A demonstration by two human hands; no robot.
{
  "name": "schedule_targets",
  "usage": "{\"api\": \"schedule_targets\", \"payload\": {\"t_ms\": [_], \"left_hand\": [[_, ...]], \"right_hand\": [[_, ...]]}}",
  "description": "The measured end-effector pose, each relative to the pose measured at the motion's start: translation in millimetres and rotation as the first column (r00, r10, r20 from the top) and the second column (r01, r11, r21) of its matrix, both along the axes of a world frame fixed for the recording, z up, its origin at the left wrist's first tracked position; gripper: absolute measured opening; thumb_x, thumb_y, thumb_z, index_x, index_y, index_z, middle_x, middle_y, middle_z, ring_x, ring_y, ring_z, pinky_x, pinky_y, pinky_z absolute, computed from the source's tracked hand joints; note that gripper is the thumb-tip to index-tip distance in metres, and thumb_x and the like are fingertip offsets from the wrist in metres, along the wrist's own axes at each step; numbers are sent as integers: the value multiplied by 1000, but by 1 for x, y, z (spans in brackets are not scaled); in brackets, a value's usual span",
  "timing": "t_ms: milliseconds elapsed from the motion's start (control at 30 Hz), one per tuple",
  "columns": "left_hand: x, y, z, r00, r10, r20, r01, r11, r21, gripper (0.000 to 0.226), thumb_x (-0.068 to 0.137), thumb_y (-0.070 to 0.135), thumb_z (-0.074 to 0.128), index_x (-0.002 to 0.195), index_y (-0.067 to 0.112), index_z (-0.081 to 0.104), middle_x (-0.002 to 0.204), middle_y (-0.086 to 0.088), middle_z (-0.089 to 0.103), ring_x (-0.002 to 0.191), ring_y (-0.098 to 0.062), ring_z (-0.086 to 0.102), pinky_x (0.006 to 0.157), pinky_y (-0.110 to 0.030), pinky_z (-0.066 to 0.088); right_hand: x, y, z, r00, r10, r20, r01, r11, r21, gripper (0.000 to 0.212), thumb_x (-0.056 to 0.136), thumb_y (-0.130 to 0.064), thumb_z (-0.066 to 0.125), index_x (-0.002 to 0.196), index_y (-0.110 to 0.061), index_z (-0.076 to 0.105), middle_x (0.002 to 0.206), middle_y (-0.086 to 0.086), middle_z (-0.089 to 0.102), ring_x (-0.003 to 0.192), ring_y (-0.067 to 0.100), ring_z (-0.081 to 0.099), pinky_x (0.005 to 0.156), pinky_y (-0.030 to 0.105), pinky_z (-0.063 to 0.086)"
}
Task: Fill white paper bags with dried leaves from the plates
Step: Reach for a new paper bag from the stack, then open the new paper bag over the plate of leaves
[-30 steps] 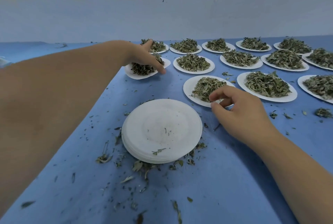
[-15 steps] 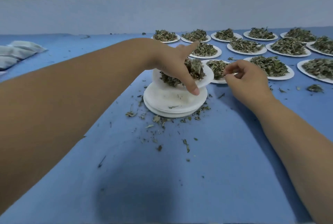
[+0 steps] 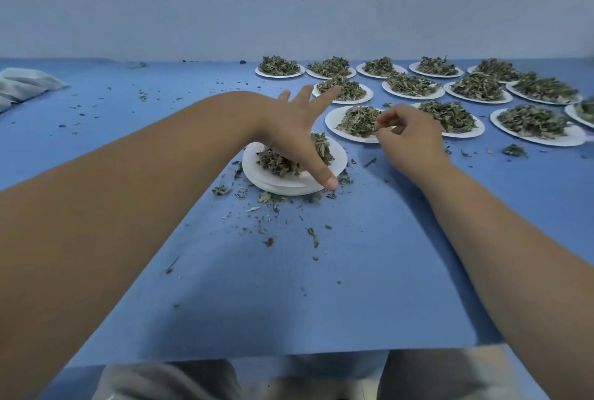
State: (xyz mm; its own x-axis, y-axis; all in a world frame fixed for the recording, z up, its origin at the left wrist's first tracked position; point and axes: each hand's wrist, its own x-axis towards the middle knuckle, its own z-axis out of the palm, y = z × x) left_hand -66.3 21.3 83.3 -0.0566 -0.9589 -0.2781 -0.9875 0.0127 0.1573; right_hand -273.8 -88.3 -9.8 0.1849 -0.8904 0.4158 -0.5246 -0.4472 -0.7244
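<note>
In the head view, the left hand (image 3: pixel 299 132) is seen with its fingers (image 3: pixel 321 96) spread wide and straight over a plate of dried leaves (image 3: pixel 339 157). This plate is set on a stack of empty white plates (image 3: pixel 283 187) at mid blue worktop (image 3: pixel 289 303), and the thumb is stretched down to the stack's near rim. Just to the right, the right hand (image 3: pixel 408 137) is held with its fingers (image 3: pixel 385 118) curled and pinched together at the rim of a second leaf plate (image 3: pixel 332 120), though whether anything is gripped cannot be told. More filled plates (image 3: pixel 477 131) are ranged in rows beyond, and white paper bags (image 3: pixel 22 86) are seen at the far left.

cut by left edge: white paper bags (image 3: pixel 22 84), far left of white paper-plate stack (image 3: pixel 279 188) | part-hidden: stack's dried green leaves (image 3: pixel 279 163), under left hand (image 3: pixel 289 129)
</note>
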Motion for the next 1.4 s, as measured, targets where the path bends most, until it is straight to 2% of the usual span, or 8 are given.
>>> {"api": "schedule_targets", "payload": {"t_ms": [333,633,733,867,1033,1133,1300,1400], "left_hand": [[-159,-41,-45,950,-305,-66,264,898,-352,125,73,43,77,154,42,-19,166,-1,-22,153,-30,-14,121,-61,4],[-227,-66,-104,886,-344,-310,211,896,-392,66,101,36,46,159,24,18,169,-2,-4,154,-21,6,120,-43,23],[-229,-67,-106,889,-342,-304,205,892,-403,52,101,36,43,152,24,37,169,-1,1,154,-17,11,116,-39,28],[-232,-65,-105,899,-315,-304,178,897,-405,41,100,36,41,140,27,49,168,2,10,150,-16,23,109,-34,34],[-227,-71,-107,885,-288,-366,135,911,-390,35,98,35,44,131,32,54,167,7,16,148,-15,29,107,-34,35],[-227,-72,-108,878,-302,-371,144,907,-397,34,97,35,44,129,32,55,166,7,19,148,-14,28,110,-35,34],[-226,-71,-109,857,-307,-414,120,900,-419,40,97,33,47,137,30,51,162,8,29,142,-16,38,105,-32,37],[-227,-69,-100,753,-241,-612,-63,899,-432,46,98,36,53,143,31,46,147,8,49,120,-14,54,97,-28,43]], "right_hand": [[-90,0,14,969,-185,-167,170,980,-101,30,87,-13,57,65,-29,46,56,-8,51,56,-9,51,46,11,32],[-268,-10,8,495,-527,-691,641,758,-118,24,92,-23,50,85,-7,66,108,18,64,121,37,47,93,44,48],[-292,-23,8,366,-471,-802,638,754,-152,39,97,-30,43,122,-14,69,160,12,31,151,32,17,113,49,32],[-293,-56,18,329,-439,-836,537,815,-216,39,91,-30,52,124,-19,71,171,8,0,157,27,-2,117,50,23],[-280,-83,37,167,-410,-897,547,795,-262,30,85,-29,52,106,-15,70,144,10,51,146,27,30,110,48,27],[-276,-81,47,200,-478,-855,550,777,-306,20,84,-17,51,93,-13,69,80,3,60,82,22,54,106,44,33],[-246,-69,77,769,-590,-246,529,804,-273,42,87,-10,51,123,-12,72,125,7,71,118,24,62,107,31,44],[-199,-45,94,888,-412,204,440,891,-114,44,81,-12,54,119,-19,75,115,-1,73,95,14,69,92,35,58]]}}
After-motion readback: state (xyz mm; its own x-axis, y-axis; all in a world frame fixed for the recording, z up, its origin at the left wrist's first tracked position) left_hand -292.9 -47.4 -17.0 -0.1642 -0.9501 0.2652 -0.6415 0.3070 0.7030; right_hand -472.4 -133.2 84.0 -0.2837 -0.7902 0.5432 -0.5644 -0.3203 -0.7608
